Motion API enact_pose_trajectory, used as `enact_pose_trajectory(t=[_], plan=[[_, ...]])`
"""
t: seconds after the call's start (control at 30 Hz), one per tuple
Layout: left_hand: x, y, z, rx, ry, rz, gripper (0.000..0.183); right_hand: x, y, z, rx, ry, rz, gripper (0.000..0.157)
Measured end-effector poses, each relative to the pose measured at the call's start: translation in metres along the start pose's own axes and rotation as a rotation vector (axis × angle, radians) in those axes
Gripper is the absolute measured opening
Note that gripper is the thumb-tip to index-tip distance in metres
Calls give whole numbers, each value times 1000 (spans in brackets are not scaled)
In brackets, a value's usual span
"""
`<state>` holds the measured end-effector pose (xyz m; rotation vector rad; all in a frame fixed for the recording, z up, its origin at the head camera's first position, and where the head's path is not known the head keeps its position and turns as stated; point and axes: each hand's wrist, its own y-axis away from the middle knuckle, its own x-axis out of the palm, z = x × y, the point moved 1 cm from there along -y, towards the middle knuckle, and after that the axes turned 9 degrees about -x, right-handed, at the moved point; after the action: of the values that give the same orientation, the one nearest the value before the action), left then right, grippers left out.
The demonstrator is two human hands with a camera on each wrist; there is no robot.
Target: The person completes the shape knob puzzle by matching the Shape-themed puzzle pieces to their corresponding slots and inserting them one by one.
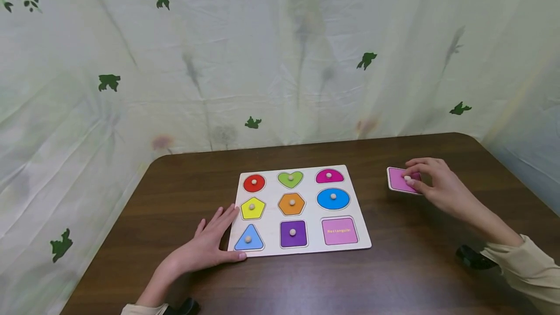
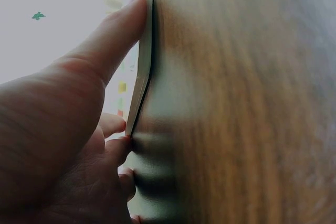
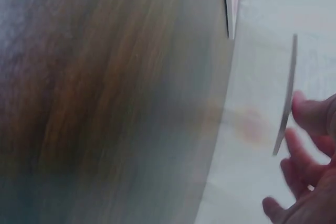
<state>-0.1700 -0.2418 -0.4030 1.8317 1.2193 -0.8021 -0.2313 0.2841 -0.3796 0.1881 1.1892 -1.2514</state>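
A white peg puzzle board (image 1: 271,208) lies on the table, with colourful knobbed shapes in it. Its front right recess (image 1: 340,231) shows pink with the printed word "Rectangular". My left hand (image 1: 205,242) rests at the board's near left corner, thumb on the front edge and straight fingers along the left side. Off to the right of the board, my right hand (image 1: 442,186) pinches a pink rectangular puzzle piece (image 1: 397,179) by its white knob. Edge-on in the right wrist view, that piece (image 3: 290,87) stands apart from the tabletop.
The dark brown wooden table (image 1: 306,286) has a rounded far edge. Close behind it hangs a pale curtain (image 1: 245,62) with green leaf prints. A black wrist strap (image 1: 474,258) shows at the right sleeve.
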Motion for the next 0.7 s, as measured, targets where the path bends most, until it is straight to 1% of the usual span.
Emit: enact_pose_trajectory(t=[0.2, 0.5, 0.7], plan=[[0, 1, -1, -3, -3, 2, 108, 6, -1, 12, -59, 1, 3, 27], [-1, 2, -1, 3, -1, -3, 108, 17, 1, 30, -94, -24, 57, 24], [0, 2, -1, 9, 1, -4, 108, 22, 1, 42, -157, -15, 62, 25]])
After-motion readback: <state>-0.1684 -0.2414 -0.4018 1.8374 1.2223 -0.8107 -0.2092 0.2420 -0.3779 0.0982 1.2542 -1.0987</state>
